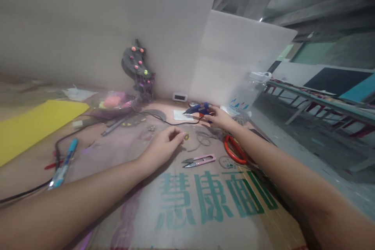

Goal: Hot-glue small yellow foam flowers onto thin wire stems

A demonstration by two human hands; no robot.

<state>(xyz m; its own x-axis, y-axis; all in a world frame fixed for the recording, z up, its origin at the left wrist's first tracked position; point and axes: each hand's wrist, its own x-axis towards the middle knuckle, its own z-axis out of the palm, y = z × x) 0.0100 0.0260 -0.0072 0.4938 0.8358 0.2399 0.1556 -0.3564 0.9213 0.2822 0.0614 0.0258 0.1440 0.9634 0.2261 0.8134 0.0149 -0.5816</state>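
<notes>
L hand (164, 142): thumb & index nearly closed, pinching 1 small yellowish piece (187, 136) low over the middle of the table cover (140, 222); can't tell if it touches. R hand (216, 117): fingers part-bent at the handle of 1 blue glue gun (197, 109); can't tell if it's gripped or only touched. Progress, my read: picking up the piece is done; using the gun on it prob. isn't, as no glue shows there, tho it's too small to be sure. Counts, near to far: 3 full green chars + part of a 4th on the cover; 1 pr pink snips (200, 161), laid flat, blades to L; 1 pr red-handled scissors (238, 160), R of the snips; blue pens (64, 164) over L, 1 or 2, can't tell; 1 yellow sheet (43, 125), far L; 1 white card (178, 116) under the gun's nozzle; 1 clear bag (114, 101) w/ pink stuff, back L; 1 small white clock (180, 97) by the wall; 1 dark crescent (129, 64) w/ approx. 6 pink dots & 1 yellow-green; 1 clear jug (246, 90), back R; beyond, 1 long table (307, 97), contents unclear.
</notes>
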